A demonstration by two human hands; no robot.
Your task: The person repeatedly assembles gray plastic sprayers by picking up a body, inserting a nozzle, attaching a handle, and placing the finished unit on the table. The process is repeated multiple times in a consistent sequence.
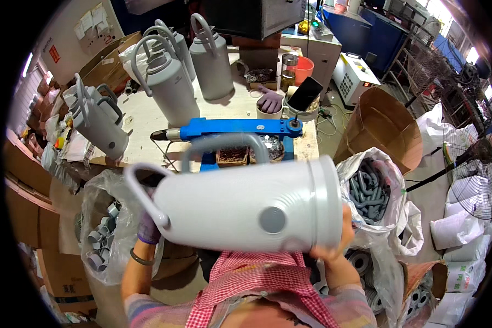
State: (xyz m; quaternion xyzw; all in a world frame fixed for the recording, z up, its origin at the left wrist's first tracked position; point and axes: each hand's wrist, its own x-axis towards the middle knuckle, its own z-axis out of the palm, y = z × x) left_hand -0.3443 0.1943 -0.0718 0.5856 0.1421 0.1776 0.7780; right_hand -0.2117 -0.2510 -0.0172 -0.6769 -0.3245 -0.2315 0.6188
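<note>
Grey jug (246, 205) held sideways, both hands.
Left hand (147, 229) grips spout end; right hand (339, 243) clasps base rim; keep level.

You are facing a workbench (147, 117) where several finished grey jugs (172, 87) are standing upright. A blue press tool (235, 128) is sitting at its front edge, with a phone (305, 93) leaning beside an orange cup (303, 68) behind it. A clear bag of grey handles (369, 188) is resting at your right, and a bag of small grey caps (101, 240) at your left. A cardboard drum (382, 128) and a floor fan (478, 177) are standing farther right.
</note>
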